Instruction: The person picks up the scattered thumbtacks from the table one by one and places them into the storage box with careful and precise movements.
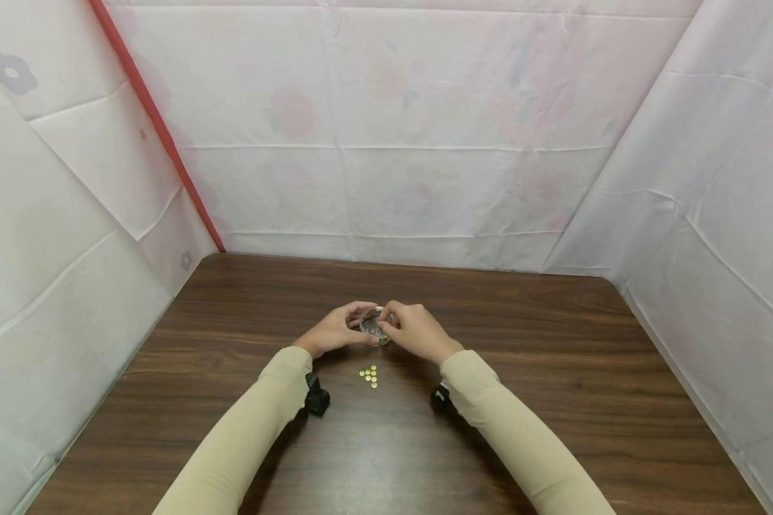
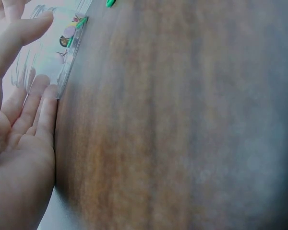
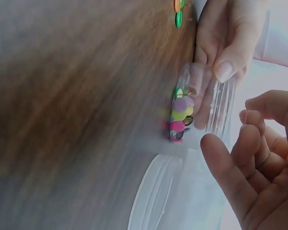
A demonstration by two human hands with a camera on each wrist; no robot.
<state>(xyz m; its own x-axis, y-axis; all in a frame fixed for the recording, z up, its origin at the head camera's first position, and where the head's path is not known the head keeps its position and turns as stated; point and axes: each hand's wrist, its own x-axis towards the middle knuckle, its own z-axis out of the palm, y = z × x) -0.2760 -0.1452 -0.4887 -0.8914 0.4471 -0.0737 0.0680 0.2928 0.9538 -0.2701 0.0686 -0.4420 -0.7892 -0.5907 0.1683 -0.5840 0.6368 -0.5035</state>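
Gripping clear jar (image 1: 370, 323) with left fingers (image 2: 47, 108); right fingers (image 3: 228, 172) bent nearby, hold unclear.

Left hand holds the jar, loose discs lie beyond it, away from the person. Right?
No, the loose discs lie on the person's side of the jar, not beyond it, as the head view shows. The left hand does hold the jar.

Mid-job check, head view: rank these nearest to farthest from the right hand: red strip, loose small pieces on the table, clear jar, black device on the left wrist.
1. Clear jar: at the right hand, on its left.
2. Loose small pieces: left, lower in view.
3. Black device: farther left, lower still.
4. Red strip: far left, highest in view.
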